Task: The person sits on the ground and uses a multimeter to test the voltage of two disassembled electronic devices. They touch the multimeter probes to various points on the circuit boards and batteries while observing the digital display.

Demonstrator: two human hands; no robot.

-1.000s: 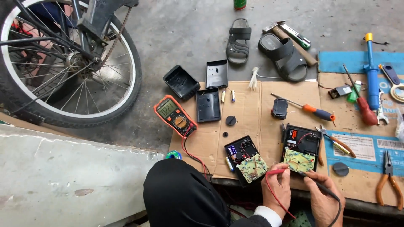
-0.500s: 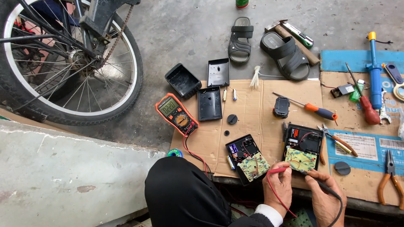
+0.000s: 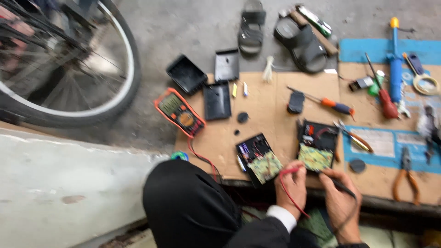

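My left hand (image 3: 292, 187) holds a red test probe (image 3: 290, 171) whose tip points at a green circuit board (image 3: 315, 157) in an opened black device case (image 3: 318, 137). My right hand (image 3: 339, 197) grips a black test probe (image 3: 334, 180) aimed at the same board from the right. Red lead wire runs back to an orange multimeter (image 3: 179, 113) lying on the cardboard (image 3: 271, 103). A second opened device with a green board (image 3: 259, 160) lies just left of my hands.
A bicycle wheel (image 3: 69, 64) stands at the upper left. Black plastic covers (image 3: 186, 73), two sandals (image 3: 298, 39), an orange-handled screwdriver (image 3: 337, 106), pliers (image 3: 404, 177), a blue tool (image 3: 395, 69) and tape (image 3: 425, 83) are spread over the cardboard. My dark-clothed knee (image 3: 188, 206) fills the foreground.
The view has shifted and blurred. Both hands stay at the right-hand circuit board with the probes; their position on it has barely changed.
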